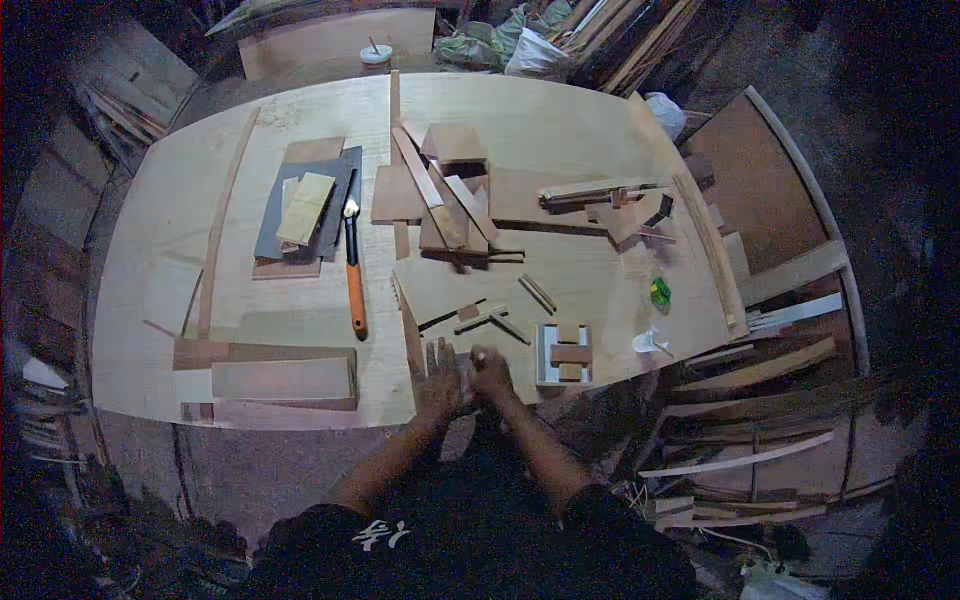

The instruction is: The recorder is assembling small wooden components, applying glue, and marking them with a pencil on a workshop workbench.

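Note:
At the near edge of the table, my left hand (441, 383) lies with its fingers stretched out and pointing away from me. Beside it, my right hand (491, 377) is closed, its fingers curled in close to the left palm. Whatever it grips, if anything, is hidden. Just beyond both hands lie thin wooden strips (507, 328). A small pale frame with wooden blocks (571, 355) set in it rests to the right of my right hand.
A saw with an orange handle (356, 300) lies left of centre, beside stacked boards (290, 250). Wood offcuts (455, 215) are piled mid-table. At right are a green object (660, 291) and a clear cup (650, 341). A long box-like wooden piece (283, 383) sits front left.

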`<state>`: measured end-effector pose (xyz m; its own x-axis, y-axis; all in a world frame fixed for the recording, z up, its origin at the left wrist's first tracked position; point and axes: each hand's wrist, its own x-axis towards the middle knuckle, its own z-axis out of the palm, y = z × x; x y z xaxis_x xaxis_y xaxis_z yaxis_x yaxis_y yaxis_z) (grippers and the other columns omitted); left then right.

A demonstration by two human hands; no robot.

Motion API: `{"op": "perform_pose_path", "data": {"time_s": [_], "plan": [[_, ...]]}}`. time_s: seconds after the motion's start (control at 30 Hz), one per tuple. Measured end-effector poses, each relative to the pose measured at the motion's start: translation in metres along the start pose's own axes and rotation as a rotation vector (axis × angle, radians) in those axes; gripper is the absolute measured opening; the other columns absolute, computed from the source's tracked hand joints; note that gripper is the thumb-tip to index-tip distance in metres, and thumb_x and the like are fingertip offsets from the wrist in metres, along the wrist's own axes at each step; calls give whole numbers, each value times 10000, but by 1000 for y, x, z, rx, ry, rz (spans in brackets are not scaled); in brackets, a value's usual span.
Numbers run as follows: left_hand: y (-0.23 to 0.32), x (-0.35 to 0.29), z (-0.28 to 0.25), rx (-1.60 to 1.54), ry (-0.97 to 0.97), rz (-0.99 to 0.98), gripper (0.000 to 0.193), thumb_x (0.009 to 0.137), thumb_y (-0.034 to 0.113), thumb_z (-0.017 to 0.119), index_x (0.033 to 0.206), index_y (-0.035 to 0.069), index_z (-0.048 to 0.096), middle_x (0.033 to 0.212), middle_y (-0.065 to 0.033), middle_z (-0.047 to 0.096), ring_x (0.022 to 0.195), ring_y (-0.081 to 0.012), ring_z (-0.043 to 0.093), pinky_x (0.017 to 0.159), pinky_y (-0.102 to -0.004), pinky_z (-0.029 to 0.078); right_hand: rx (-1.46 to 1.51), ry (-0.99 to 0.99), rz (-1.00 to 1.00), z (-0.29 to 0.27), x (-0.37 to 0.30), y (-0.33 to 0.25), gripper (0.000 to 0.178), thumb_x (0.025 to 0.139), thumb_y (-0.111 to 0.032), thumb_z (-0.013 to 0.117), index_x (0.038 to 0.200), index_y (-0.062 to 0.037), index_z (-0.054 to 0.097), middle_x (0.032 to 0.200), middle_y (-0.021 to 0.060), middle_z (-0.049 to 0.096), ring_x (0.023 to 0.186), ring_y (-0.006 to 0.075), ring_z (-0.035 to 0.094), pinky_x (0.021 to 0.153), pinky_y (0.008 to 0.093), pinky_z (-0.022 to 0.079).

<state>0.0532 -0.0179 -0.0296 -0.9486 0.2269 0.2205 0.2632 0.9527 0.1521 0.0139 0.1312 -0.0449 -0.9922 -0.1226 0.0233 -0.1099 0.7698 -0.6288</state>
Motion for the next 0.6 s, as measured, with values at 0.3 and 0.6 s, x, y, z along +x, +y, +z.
{"op": "perform_pose_path", "data": {"time_s": [0.3, 0.6], "plan": [[-7, -1, -22, -205, -115, -19, 974, 746, 561, 611, 1403, -68, 262, 1502, -247, 191, 1398, -435, 129, 1081, -651, 49, 89, 23, -68, -10, 19, -8, 149, 757, -104, 624, 853, -25, 543, 816, 174, 561, 778, 385, 559, 704, 426, 477], [-3, 1, -14, -482, -36, 18, 1211, 677, 737, 586, 1428, -103, 140, 1512, -284, 104, 1413, -439, 35, 1039, -705, 39, 1008, 434, 86, -153, 30, -66, 214, 808, -86, 708, 857, -16, 512, 746, 89, 604, 695, 159, 606, 651, 313, 520]]}}
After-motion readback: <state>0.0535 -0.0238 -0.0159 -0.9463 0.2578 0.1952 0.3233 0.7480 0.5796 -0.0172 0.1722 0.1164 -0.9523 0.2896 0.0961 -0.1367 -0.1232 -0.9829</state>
